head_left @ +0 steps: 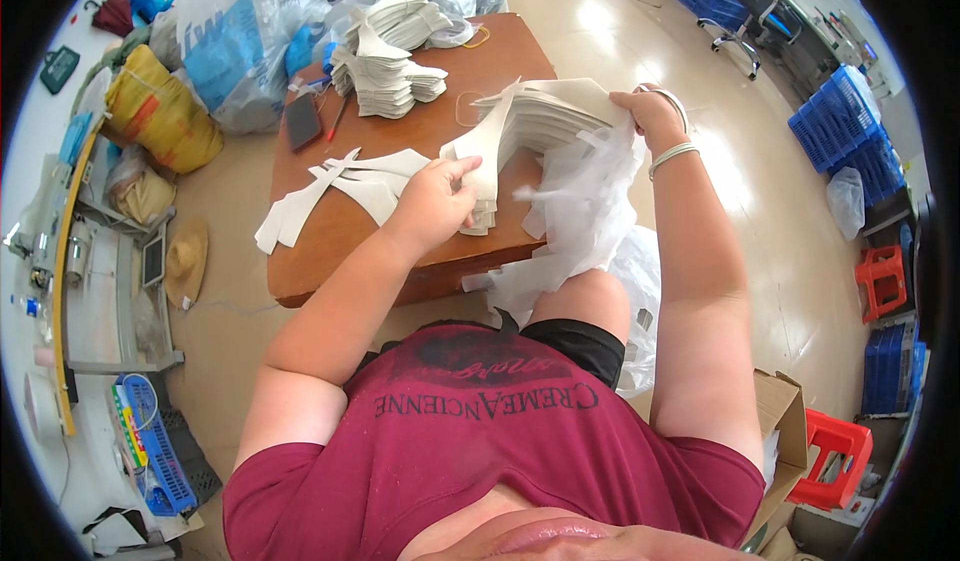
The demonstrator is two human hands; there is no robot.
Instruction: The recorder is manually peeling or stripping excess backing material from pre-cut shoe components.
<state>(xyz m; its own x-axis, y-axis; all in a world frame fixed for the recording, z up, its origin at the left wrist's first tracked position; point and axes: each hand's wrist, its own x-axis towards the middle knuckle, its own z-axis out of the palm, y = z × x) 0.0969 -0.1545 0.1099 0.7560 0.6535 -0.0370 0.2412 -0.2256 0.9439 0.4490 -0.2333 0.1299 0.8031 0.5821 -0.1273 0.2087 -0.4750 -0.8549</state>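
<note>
A stack of curved, cream-coloured cut pieces (560, 101) lies at the right side of the brown table, its layers fanned. My left hand (437, 199) is closed, fingers curled at the left end of the stack against an upright curved piece (484, 151). At the far right end of the stack, my right hand (652, 116) pinches the edge of a piece. Thin, whitish translucent strips (590, 201) hang below my right hand, over the table's edge and toward my knee. Several loose cream pieces (375, 183) lie overlapping to the left of my left hand.
The brown table (310, 271) also bears a taller pile of cream pieces (385, 66), a dark phone (303, 121) and a red pen (337, 119). Large plastic bags (235, 51) crowd its far left. Blue crates (845, 126) and a red stool (832, 459) stand at the right.
</note>
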